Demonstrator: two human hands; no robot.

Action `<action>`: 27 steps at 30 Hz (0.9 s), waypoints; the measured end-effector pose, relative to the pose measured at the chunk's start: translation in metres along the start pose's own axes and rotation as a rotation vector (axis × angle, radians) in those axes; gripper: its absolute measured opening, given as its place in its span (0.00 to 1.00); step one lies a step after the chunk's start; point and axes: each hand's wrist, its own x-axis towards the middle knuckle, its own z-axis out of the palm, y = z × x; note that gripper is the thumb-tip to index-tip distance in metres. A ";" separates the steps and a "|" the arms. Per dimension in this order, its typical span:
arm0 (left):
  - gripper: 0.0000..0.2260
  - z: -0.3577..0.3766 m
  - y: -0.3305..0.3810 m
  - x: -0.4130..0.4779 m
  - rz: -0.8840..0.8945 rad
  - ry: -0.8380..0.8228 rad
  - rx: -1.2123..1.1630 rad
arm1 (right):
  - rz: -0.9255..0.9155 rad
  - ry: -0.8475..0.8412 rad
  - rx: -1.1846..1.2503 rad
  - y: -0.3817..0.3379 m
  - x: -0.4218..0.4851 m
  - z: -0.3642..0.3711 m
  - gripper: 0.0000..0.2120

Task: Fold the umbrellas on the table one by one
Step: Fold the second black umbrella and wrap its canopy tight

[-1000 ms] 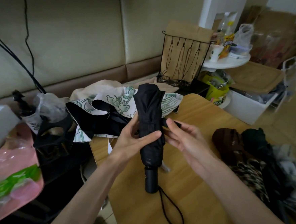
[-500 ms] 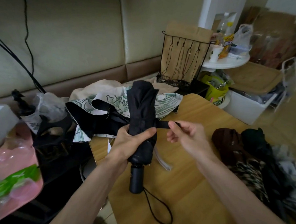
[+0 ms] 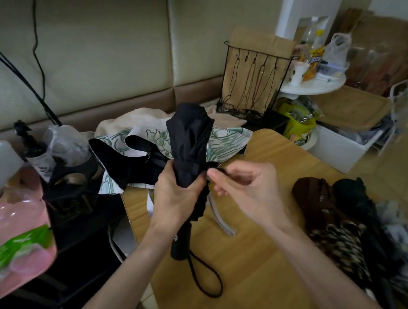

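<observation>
I grip the black folding umbrella point(image 3: 189, 139) around the lower part of its bundled canopy with my left hand point(image 3: 173, 195), fingers and thumb curled tight round the cloth, so it stands nearly upright above the near-left part of the wooden table point(image 3: 250, 266). Its black handle point(image 3: 181, 244) points down below my wrist, and the wrist cord point(image 3: 208, 280) hangs from it in a loop onto the tabletop. My right hand point(image 3: 246, 193) is just beside the canopy, thumb and forefinger pinching the end of the black closing strap point(image 3: 218, 170), the other fingers loosely curled. Behind the umbrella, an unfolded one with a green-and-white print and black lining point(image 3: 151, 138) sprawls over the table's far corner. Folded dark umbrellas point(image 3: 334, 211) lie heaped at the table's right side.
</observation>
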 end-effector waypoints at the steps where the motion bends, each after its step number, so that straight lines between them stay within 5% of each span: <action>1: 0.15 0.002 -0.002 -0.002 0.024 0.012 0.050 | -0.043 -0.016 -0.048 -0.004 -0.002 0.005 0.09; 11: 0.17 0.009 -0.007 -0.010 0.161 0.064 0.324 | 0.014 -0.026 0.048 -0.006 -0.003 0.028 0.11; 27: 0.17 0.011 -0.008 -0.013 0.134 0.047 0.281 | 0.061 0.052 0.024 0.002 -0.003 0.028 0.06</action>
